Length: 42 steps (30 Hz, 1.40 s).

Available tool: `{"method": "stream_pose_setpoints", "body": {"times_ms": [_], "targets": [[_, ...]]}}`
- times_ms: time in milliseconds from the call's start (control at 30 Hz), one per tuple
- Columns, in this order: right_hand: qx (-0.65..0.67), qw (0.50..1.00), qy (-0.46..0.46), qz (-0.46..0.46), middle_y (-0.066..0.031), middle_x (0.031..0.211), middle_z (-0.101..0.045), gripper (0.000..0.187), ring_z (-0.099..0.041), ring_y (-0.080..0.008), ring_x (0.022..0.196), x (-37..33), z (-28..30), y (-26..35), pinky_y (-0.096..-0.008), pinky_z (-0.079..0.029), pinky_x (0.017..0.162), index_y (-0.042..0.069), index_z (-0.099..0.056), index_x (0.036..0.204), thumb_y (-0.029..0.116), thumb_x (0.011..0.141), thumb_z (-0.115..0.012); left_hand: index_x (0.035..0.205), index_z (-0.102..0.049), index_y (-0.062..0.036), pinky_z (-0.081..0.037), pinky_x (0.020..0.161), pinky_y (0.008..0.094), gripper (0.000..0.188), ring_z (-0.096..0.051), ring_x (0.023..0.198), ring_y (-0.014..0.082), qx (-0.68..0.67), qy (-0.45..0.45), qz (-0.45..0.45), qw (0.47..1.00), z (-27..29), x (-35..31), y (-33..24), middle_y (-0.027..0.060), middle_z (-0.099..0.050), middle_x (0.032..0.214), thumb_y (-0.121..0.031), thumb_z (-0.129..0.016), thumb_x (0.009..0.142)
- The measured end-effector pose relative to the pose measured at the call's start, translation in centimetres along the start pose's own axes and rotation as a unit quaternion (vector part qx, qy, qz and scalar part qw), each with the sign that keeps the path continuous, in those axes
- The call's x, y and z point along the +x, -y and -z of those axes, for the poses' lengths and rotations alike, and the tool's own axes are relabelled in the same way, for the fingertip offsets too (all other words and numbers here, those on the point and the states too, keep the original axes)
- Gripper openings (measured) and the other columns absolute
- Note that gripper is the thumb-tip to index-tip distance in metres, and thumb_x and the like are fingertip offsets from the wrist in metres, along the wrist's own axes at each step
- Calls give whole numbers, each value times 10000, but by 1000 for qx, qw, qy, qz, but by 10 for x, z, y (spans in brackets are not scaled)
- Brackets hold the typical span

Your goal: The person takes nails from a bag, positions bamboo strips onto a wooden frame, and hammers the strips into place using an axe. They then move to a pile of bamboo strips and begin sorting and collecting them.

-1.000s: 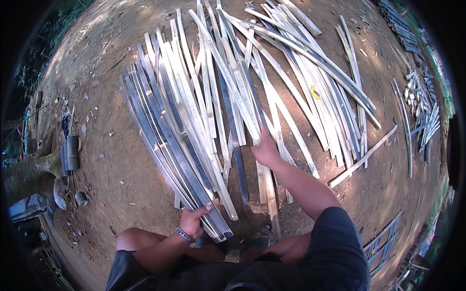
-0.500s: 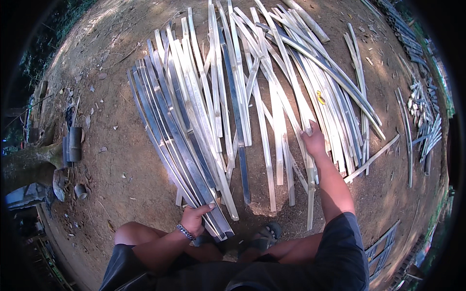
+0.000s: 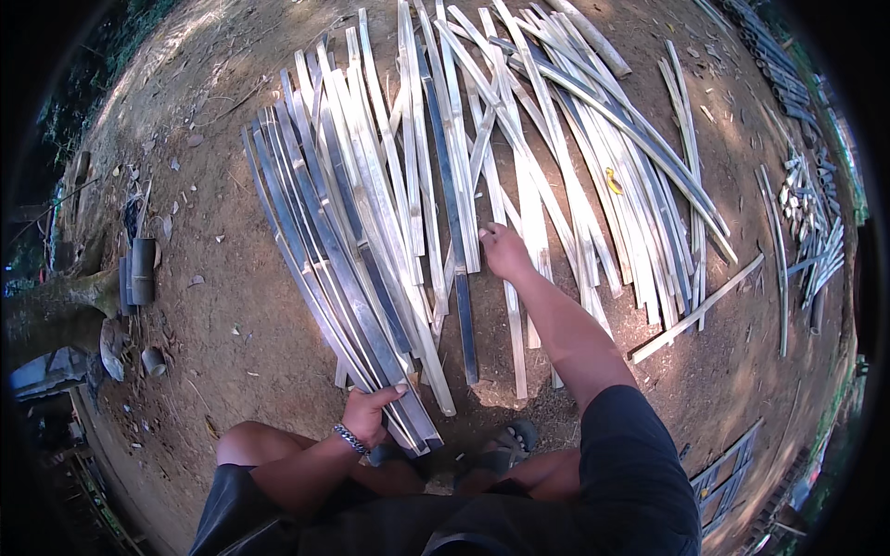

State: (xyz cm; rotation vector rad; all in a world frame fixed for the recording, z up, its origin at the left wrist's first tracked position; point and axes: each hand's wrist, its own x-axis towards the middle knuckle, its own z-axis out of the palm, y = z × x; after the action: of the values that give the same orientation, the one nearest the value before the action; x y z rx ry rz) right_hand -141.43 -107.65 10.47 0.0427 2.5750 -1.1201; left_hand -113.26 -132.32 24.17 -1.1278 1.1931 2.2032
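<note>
My left hand (image 3: 369,414) is wrapped round the near ends of a bundle of split bamboo strips (image 3: 338,264), dark and pale, fanning away to the far left. Its thumb lies across the top strip. Over the middle of the spread is my right hand (image 3: 505,252), its fingers curled in beside a pale bamboo strip (image 3: 471,246) and a dark bamboo strip (image 3: 465,324). Whatever those fingers hold, if anything, is hidden. Another pale bamboo strip (image 3: 515,338) runs beneath the right hand.
More bamboo strips (image 3: 640,241) lie heaped to the right, with a yellow leaf-like scrap (image 3: 614,182) on them. One loose strip (image 3: 695,310) slants at the near right. A pile of short pieces (image 3: 814,218) sits farther right. Bamboo tubes (image 3: 142,271) stand at the left by a trunk (image 3: 56,310).
My right hand has let go of a pale strip on the right and moved left to the middle. Several strips there have shifted. My left hand keeps its grip on the bundle.
</note>
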Motion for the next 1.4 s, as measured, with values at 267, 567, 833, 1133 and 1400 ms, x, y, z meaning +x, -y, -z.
{"method": "stream_pose_setpoints", "body": {"times_ms": [267, 567, 833, 1133, 1400], "targets": [[8, 993, -43, -108, -229, 1094, -699, 444, -674, -416, 1052, -28, -41, 53, -491, -513, 923, 46, -537, 1256, 231, 897, -720, 1218, -641, -39, -596, 864, 439, 371, -718, 941, 232, -14, -1, -6, 1000, 8, -1, 3, 79, -722, 1054, 56, -689, 863], [-47, 989, -94, -108, -225, 1207, -634, 461, -637, -420, 1126, -30, -32, 48, -538, -509, 923, 74, -536, 1280, 357, 940, -664, 1165, -666, -27, -575, 855, 393, 325, -708, 926, 208, -15, -3, -6, 1000, 2, -3, -2, 66, -729, 1025, 38, -715, 850], [-15, 991, -89, -100, -209, 1051, -716, 455, -679, -425, 1027, -34, -37, 39, -524, -525, 886, 71, -571, 1227, 322, 889, -741, 1195, -647, -27, -601, 853, 429, 333, -724, 926, 233, -11, 7, -21, 1000, 6, -1, 1, 84, -728, 1031, 51, -682, 873], [99, 993, -62, -18, -215, 874, -694, 349, -683, -384, 820, -44, -25, 53, -499, -511, 738, 21, -570, 1180, 339, 1040, -553, 1178, -645, -17, -600, 850, 445, 330, -720, 923, 244, -29, 9, -11, 999, 2, 0, 1, 86, -723, 1019, 38, -699, 857], [326, 931, 153, -58, -18, 656, -537, 235, -527, -105, 539, -209, 9, 138, -312, -449, 513, 29, -509, 1230, 213, 1093, -455, 1198, -641, -20, -555, 907, 416, 361, -706, 953, 243, -35, -5, -28, 999, -4, -7, -4, 81, -718, 1056, 38, -702, 848]]}}
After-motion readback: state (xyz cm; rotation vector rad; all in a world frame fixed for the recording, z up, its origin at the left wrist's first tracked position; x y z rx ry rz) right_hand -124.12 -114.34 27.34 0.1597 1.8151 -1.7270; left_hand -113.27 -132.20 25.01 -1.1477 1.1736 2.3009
